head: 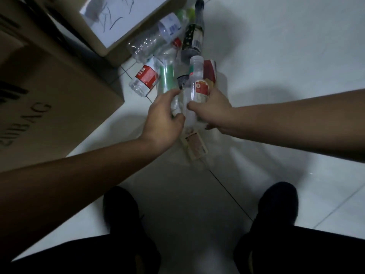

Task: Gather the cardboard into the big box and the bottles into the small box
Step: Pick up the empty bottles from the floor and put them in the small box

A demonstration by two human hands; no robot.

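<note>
A heap of empty bottles lies on the white tiled floor. My right hand [212, 110] is closed around a clear bottle with a red and white label [198, 86]. Just left of it, my left hand [165, 118] grips a clear bottle with a green label [167, 78]. Behind them lie a red-labelled clear bottle [144, 79], a dark glass bottle [192, 36] and a large clear bottle with a blue and white label [158, 36]. Another clear bottle with a pale label [194, 145] lies under my hands. A big cardboard box [49, 91] stands at the left.
A second cardboard box [110, 24] with a white sheet bearing handwriting stands at the top, touching the bottle heap. My two dark shoes [122, 210] stand at the bottom of the view. Bare floor tiles [286, 56] stretch to the right.
</note>
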